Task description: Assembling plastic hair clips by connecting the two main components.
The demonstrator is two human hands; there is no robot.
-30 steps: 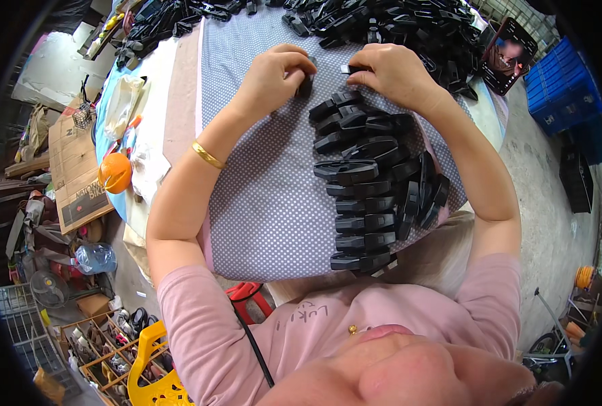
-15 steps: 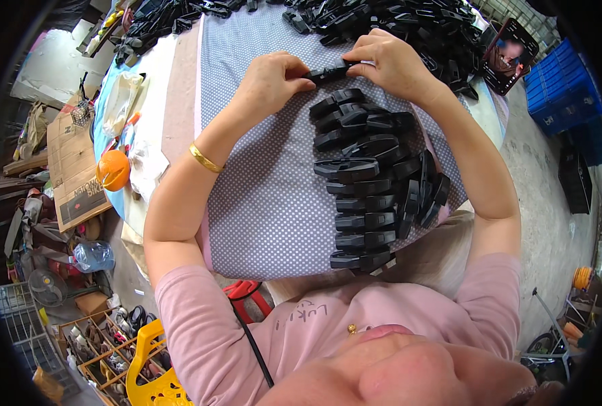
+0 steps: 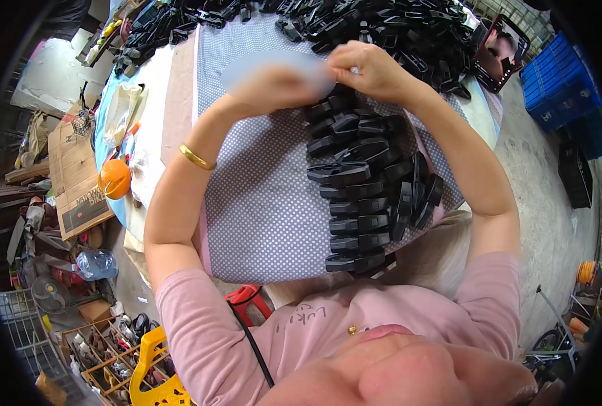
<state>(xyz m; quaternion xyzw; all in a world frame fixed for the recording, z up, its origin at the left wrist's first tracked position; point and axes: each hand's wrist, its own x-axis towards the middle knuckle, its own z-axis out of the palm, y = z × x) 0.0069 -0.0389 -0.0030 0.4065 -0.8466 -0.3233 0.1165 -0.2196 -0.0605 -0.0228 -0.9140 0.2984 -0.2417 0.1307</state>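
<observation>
Black plastic part [image 3: 341, 101] beneath pinched right-hand fingers [image 3: 355, 68]

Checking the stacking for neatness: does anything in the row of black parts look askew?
Mostly tidy. The black parts lie flat in a column on the dotted cloth, but several at its right edge stand on end, tilted against the rest.

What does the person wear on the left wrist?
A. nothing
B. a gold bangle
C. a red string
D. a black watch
B: a thin gold bangle circles the wrist of the left arm, below the blurred left hand, over the dotted cloth.
</observation>
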